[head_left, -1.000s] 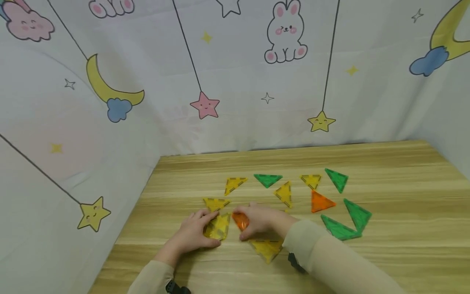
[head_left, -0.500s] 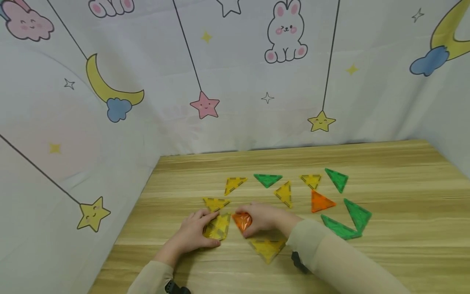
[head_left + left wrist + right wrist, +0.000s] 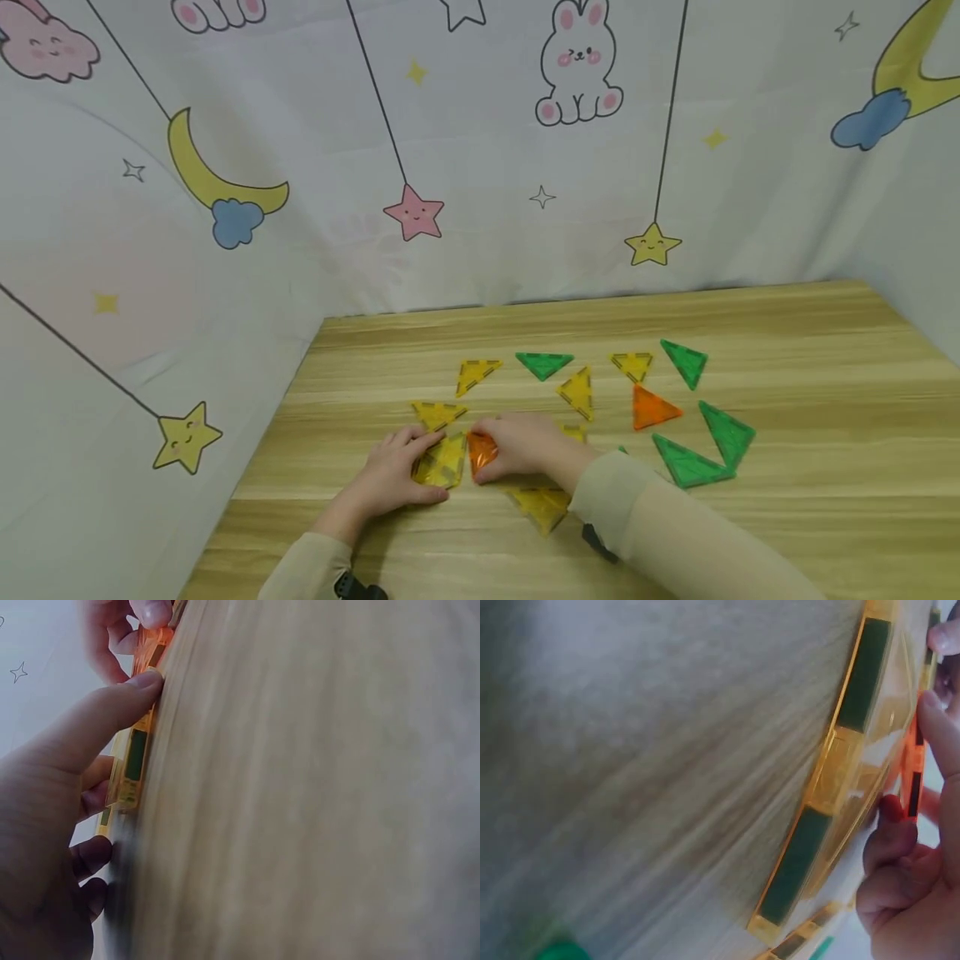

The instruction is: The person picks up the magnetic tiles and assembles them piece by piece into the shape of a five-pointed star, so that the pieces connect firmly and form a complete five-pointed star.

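In the head view my left hand (image 3: 390, 471) holds a translucent yellow magnetic tile piece (image 3: 448, 461) flat on the table, thumb at its near edge and fingers at its far side. The left wrist view shows the thumb on that yellow tile's edge (image 3: 133, 761). My right hand (image 3: 528, 450) pinches an orange triangular magnetic tile (image 3: 481, 452) just right of it. Seen from the right wrist, thumb and fingers clasp the orange tile (image 3: 913, 769), whose end comes close to the yellow one; contact is unclear. The right hand covers part of the orange tile.
A yellow triangle (image 3: 543, 507) lies below the right hand. Behind are more yellow triangles (image 3: 437, 413), a green triangle (image 3: 543, 364) and, to the right, another orange triangle (image 3: 654, 408) and several green triangles (image 3: 690, 462). A printed curtain (image 3: 487, 250) borders the wooden table (image 3: 832, 375).
The right hand has shifted slightly left with the orange tile, narrowing the gap to the yellow tile. The left hand keeps its hold. The head view has shifted a little.
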`<control>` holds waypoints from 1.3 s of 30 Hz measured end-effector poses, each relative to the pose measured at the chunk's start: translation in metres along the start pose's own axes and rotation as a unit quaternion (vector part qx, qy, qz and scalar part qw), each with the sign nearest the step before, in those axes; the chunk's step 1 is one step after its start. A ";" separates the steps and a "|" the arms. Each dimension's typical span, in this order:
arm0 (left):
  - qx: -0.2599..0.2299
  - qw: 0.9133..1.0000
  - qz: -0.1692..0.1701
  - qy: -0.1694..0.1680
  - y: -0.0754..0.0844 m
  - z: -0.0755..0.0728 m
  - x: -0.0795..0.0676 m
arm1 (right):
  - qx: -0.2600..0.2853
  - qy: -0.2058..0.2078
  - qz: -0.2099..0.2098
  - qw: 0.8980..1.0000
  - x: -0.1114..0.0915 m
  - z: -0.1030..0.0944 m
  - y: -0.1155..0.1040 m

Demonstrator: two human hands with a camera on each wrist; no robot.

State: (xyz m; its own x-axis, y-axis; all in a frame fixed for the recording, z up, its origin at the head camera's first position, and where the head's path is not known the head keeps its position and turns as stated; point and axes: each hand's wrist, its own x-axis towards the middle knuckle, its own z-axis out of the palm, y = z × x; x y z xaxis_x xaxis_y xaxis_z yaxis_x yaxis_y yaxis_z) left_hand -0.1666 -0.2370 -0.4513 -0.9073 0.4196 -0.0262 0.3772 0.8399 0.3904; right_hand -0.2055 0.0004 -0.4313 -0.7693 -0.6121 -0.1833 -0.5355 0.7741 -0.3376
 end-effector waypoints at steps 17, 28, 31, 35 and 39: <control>0.001 1.000 0.005 0.004 -0.001 -0.001 0.000 | 0.046 -0.007 -0.034 0.998 -0.004 -0.006 0.007; -0.001 1.000 0.008 0.004 -0.002 -0.001 -0.001 | 0.114 0.011 -0.031 0.993 -0.016 -0.018 0.035; -0.001 1.000 0.010 0.003 -0.003 0.000 -0.001 | 0.126 0.019 -0.022 0.992 -0.020 -0.021 0.046; -0.007 1.000 0.017 0.005 -0.005 0.001 -0.002 | 0.133 0.026 0.012 0.991 -0.026 -0.026 0.064; -0.018 0.999 0.026 0.010 -0.007 0.002 -0.002 | 0.108 0.048 0.040 0.992 -0.031 -0.034 0.087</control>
State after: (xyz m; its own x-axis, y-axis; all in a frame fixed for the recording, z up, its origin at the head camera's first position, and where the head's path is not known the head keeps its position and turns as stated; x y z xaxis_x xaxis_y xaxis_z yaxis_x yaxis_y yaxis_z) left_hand -0.1666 -0.2431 -0.4559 -0.8903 0.4552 0.0139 0.4176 0.8039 0.4235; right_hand -0.2397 0.0924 -0.4230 -0.8411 -0.5246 -0.1320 -0.3929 0.7602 -0.5175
